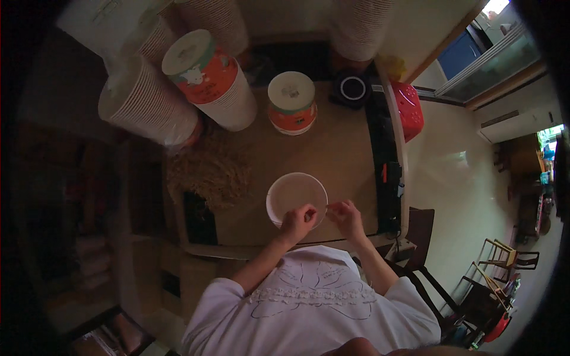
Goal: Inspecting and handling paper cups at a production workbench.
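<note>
A round white paper tub point(297, 193) stands on the brown tabletop near the table's front edge, its open mouth facing up. My left hand point(298, 224) is closed over the tub's near side, fingers curled; what they hold, if anything, is hidden. At the tub's right rim my right hand point(347, 219) has thumb and finger pinched together; anything between them is too small to name. Beyond the tub, a short stack of orange, green and white paper tubs point(291, 120) rests bottom up. Left of it leans a taller stack of similar tubs point(211, 77).
A tan heap of shredded, straw-like strands point(217, 172) lies at left. Wrapped tub stacks point(142, 98) line the back left, with another stack point(362, 26) at the back. A dark round object point(351, 90), a black-and-orange item point(392, 172) and a red plastic stool point(407, 107) are at right.
</note>
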Motion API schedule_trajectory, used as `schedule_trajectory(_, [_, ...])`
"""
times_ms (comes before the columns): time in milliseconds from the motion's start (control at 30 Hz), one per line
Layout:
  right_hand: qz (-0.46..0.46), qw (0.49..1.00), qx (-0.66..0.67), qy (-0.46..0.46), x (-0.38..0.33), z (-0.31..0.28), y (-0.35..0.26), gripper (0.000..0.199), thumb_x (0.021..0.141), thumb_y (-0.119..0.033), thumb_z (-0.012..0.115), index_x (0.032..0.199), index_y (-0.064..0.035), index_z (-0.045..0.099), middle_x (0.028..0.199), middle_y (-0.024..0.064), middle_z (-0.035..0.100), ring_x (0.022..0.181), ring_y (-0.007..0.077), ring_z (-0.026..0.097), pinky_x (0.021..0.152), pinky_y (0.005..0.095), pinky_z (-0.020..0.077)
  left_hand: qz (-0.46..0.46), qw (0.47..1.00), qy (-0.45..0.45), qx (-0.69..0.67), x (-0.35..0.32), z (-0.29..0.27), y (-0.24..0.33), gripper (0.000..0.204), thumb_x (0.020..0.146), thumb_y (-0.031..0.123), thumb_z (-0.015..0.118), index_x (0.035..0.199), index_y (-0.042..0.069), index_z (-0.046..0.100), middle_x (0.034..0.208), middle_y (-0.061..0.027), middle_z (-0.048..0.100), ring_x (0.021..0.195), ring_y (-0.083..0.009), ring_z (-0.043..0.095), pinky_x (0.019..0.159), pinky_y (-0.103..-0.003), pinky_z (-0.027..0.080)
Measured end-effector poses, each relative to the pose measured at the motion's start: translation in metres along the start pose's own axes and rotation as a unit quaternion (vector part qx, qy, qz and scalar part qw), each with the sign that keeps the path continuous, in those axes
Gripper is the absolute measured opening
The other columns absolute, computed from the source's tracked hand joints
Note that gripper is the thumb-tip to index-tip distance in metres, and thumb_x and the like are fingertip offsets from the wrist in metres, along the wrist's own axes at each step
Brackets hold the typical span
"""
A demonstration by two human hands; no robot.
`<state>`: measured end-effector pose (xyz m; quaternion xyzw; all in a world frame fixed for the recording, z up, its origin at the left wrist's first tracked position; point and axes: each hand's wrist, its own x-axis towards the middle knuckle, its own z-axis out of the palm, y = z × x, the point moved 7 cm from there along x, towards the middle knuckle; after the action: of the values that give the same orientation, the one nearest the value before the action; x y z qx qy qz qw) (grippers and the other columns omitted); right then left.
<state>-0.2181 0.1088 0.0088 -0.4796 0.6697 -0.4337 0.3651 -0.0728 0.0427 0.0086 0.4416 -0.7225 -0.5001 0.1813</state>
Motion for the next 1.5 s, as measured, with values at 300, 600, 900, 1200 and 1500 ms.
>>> schedule_trajectory(300, [0.048,0.998,0.043,-0.027,0.009,0.001,-0.01,0.008,0.078,-0.003,0.063,0.086,-0.0026,0.06,0.082,0.0027,0.059,0.076,0.0101,0.056,0.067,0.0227,0.0449,0.022,0.996,0.004,-0.087,0.007,-0.004,0.016,0.014,0.077,0.011,0.062,0.086,0.004,0.056,0.075,-0.0101,0.064,0.066,-0.0232,0.063,0.059,-0.033,0.049])
schedule_trajectory(600, [0.069,0.992,0.109,-0.013,0.001,0.003,0.013,0.008,0.082,-0.005,0.062,0.088,-0.0028,0.057,0.082,0.0013,0.059,0.078,0.008,0.056,0.07,0.021,0.0451,-0.041,0.99,-0.124,0.052,0.005,0.015,0.004,0.015,0.075,0.006,0.061,0.089,0.005,0.054,0.077,-0.0088,0.063,0.073,-0.0204,0.063,0.065,-0.031,0.05])
schedule_trajectory(900, [0.086,0.985,0.146,0.003,0.008,0.013,0.022,0.008,0.082,-0.008,0.063,0.086,-0.002,0.058,0.081,0.0016,0.058,0.077,0.0084,0.055,0.069,0.0212,0.0452,0.185,0.977,0.007,0.101,0.009,-0.004,0.031,0.009,0.07,0.006,0.063,0.078,0.008,0.059,0.079,-0.0048,0.057,0.071,-0.0223,0.058,0.061,-0.034,0.049])
schedule_trajectory(1200, [0.092,0.989,0.118,0.008,0.013,0.012,0.019,0.01,0.082,-0.011,0.063,0.086,-0.0026,0.059,0.077,0.0017,0.058,0.071,0.0084,0.055,0.063,0.0216,0.0447,0.239,0.918,0.076,0.307,0.005,0.005,0.041,0.006,0.078,0.018,0.059,0.076,0.013,0.059,0.079,-0.0034,0.048,0.07,-0.0203,0.056,0.055,-0.033,0.049])
schedule_trajectory(1500, [0.073,0.984,0.159,0.019,0.015,0.014,0.023,0.007,0.082,-0.008,0.061,0.085,-0.002,0.059,0.081,0.0038,0.058,0.073,0.0104,0.056,0.064,0.0232,0.0461,0.195,0.943,-0.017,0.268,0.002,0.006,0.034,0.006,0.078,0.019,0.058,0.081,0.015,0.061,0.078,-0.0021,0.049,0.07,-0.0197,0.057,0.052,-0.034,0.049])
